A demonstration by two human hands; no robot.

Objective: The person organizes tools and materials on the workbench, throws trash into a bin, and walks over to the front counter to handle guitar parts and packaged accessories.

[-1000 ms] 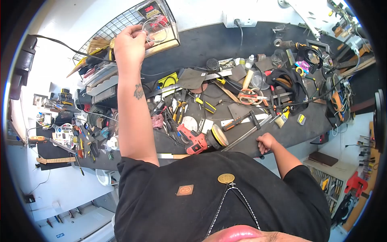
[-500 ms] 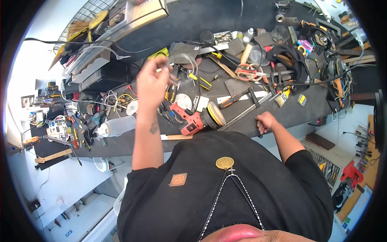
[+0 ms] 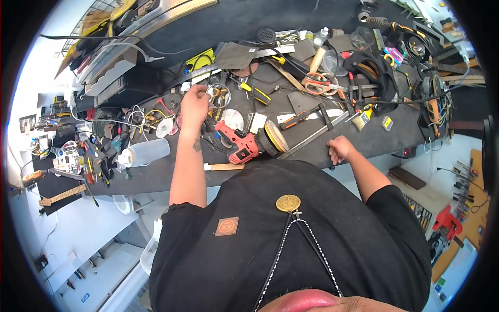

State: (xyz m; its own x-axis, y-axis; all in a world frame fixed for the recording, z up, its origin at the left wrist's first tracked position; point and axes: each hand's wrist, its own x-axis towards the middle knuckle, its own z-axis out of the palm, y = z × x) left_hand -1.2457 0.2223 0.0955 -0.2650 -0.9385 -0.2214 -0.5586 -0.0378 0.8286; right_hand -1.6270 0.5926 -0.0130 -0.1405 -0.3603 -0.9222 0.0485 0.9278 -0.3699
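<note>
A coil of thin wire (image 3: 229, 99), round, pale and glinting, is pinched in the left hand (image 3: 194, 105) above the crowded surface (image 3: 382, 138), clear of the red sander (image 3: 243, 148) nearer the front edge, where the right hand (image 3: 339, 149), fingers curled in, has bare room to its right.

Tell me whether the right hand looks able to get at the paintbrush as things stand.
Probably yes: the right hand is close by, and only bare bench top seems to lie between it and the paintbrush.
</note>
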